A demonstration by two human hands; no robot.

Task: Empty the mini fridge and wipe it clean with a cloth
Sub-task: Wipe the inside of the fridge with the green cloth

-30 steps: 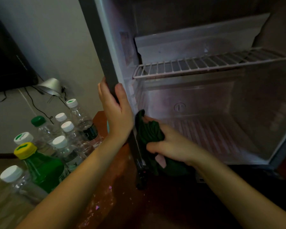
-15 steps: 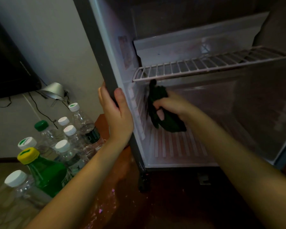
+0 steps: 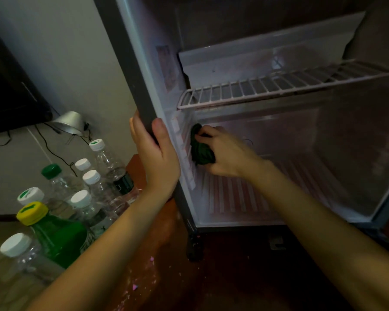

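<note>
Inside the open fridge (image 3: 357,153), at 9 o'clock of its lower compartment, the right hand (image 3: 229,153) holds a dark green cloth (image 3: 201,151) against the ribbed side wall.
Its fingers curl around the bunched cloth, just below the wire shelf (image 3: 279,86). The left hand (image 3: 157,162) grips the fridge's front edge. Toward 8 o'clock stand 7 clear bottles (image 3: 92,182) and 1 green bottle (image 3: 58,236).

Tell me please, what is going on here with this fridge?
A person is cleaning inside the fridge. The right hand grips a green cloth against the left inner wall, under the wire shelf. The left hand holds the fridge's front left edge. Only the shelf shows inside; bottles stand outside, to the left.
</note>
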